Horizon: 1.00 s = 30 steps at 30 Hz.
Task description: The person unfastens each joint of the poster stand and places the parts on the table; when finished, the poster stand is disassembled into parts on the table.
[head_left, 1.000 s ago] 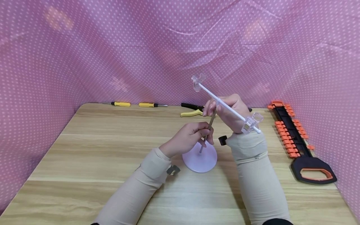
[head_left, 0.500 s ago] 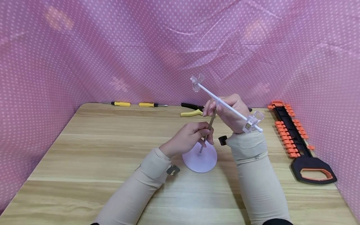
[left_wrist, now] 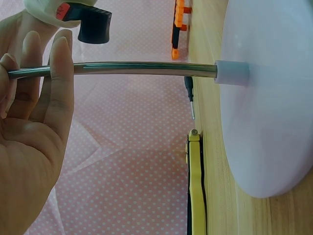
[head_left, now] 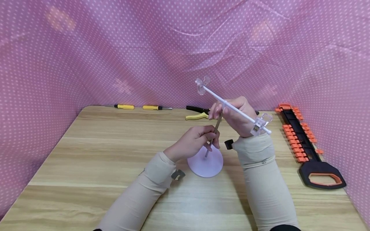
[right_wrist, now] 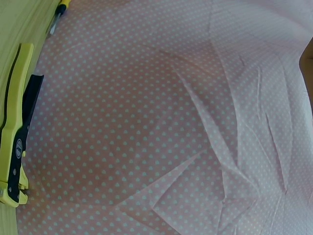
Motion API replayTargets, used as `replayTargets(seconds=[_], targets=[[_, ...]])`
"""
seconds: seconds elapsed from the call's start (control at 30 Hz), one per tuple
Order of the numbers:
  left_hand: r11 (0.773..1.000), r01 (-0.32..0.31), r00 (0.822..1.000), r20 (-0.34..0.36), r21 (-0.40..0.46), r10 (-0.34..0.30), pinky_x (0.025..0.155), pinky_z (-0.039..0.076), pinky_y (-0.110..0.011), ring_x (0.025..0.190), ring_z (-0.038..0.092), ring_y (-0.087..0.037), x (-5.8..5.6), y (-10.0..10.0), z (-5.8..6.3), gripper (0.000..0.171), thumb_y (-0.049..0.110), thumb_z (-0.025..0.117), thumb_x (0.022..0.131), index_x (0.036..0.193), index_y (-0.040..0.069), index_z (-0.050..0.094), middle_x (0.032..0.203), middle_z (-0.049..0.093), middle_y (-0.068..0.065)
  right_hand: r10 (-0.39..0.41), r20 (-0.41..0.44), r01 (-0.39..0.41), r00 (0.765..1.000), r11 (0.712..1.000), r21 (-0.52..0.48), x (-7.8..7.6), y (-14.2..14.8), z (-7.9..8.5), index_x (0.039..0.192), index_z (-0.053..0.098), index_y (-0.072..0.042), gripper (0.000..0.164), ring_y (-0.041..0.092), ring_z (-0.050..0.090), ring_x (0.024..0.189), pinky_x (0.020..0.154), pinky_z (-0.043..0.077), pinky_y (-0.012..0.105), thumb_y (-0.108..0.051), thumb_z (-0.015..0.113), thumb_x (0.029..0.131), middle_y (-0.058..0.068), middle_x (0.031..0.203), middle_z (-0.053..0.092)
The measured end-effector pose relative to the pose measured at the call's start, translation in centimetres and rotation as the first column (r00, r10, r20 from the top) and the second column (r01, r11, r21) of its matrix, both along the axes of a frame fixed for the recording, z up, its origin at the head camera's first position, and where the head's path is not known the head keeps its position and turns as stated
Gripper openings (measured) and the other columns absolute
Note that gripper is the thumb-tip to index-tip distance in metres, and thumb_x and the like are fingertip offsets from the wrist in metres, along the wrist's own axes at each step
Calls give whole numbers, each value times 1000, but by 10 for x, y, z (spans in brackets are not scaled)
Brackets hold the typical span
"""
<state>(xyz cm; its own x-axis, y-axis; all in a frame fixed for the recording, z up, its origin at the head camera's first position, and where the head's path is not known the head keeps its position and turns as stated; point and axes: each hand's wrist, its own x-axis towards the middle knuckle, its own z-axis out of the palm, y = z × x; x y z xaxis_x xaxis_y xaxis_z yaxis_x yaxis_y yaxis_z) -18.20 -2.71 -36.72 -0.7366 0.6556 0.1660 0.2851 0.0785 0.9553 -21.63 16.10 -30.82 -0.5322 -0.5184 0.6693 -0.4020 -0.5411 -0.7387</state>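
Note:
A small stand has a round white base (head_left: 205,168), a thin metal rod (left_wrist: 146,68) and a white crossbar (head_left: 212,93) on top. Clear plastic clips (head_left: 259,126) sit near both ends of the crossbar. The base rests on the table, and the rod rises from its white collar (left_wrist: 232,72), leaning to the right in the head view. Around the rod's middle, my left hand (head_left: 196,138) curls its fingers. Higher up, my right hand (head_left: 241,117) pinches the crossbar where it meets the rod. The right wrist view shows almost nothing of that grip.
Along the table's back edge lie two yellow screwdrivers (head_left: 125,106) and yellow-and-black pliers (head_left: 196,117), the latter partly behind my right hand. A black rack with orange clips (head_left: 300,134) and a handle lies at the right. Pink dotted cloth (head_left: 162,57) encloses the table.
The crossbar has turned slightly: its right end has shifted away and to the right, its left end a little leftward. Both hands and the base stay in place.

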Motion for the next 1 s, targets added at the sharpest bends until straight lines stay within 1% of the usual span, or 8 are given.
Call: replayTargets(seconds=[0.1, 0.27, 0.5, 0.7, 1.0], targets=[[1000, 0, 1000, 0, 2, 0, 79, 68, -37, 94, 72, -23, 0, 0, -1, 25, 8, 46, 113, 111, -10, 64, 93, 72, -16, -5, 2, 5, 1000, 1000, 6, 0, 0, 0, 99, 83, -12, 15, 21, 71, 92, 87, 57, 36, -21, 72, 102, -1, 88, 78], [1000, 1, 1000, -6, 2, -1, 79, 68, -37, 94, 72, -23, 0, 0, -1, 25, 8, 47, 113, 110, -8, 65, 92, 72, -15, -16, -8, 17, 1000, 1000, 12, 1, 0, 0, 99, 83, -13, 16, 20, 71, 92, 87, 57, 35, -23, 72, 103, -2, 90, 78], [1000, 1, 1000, -5, 15, -1, 79, 68, -37, 95, 73, -25, 0, 0, 0, 23, 8, 47, 113, 108, -5, 66, 92, 71, -14, 2, 16, -2, 1000, 1000, 4, 2, 1, 1, 98, 83, -12, 15, 21, 71, 93, 88, 56, 36, -17, 70, 103, 2, 93, 80], [1000, 1, 1000, -8, 21, -1, 78, 68, -36, 95, 73, -27, 0, 0, 0, 23, 8, 47, 113, 108, -3, 66, 92, 71, -12, 0, 29, 0, 1000, 1000, -1, 2, 3, 0, 97, 83, -11, 14, 23, 70, 93, 90, 56, 38, -14, 70, 102, 4, 92, 80], [1000, -5, 1000, 8, 19, 5, 79, 67, -35, 94, 71, -25, 0, 0, -1, 24, 9, 47, 114, 110, -5, 66, 93, 71, -14, -5, 19, 5, 1000, 1000, -6, 3, 1, 2, 98, 83, -11, 16, 23, 70, 92, 92, 57, 39, -11, 67, 103, 4, 92, 80]])
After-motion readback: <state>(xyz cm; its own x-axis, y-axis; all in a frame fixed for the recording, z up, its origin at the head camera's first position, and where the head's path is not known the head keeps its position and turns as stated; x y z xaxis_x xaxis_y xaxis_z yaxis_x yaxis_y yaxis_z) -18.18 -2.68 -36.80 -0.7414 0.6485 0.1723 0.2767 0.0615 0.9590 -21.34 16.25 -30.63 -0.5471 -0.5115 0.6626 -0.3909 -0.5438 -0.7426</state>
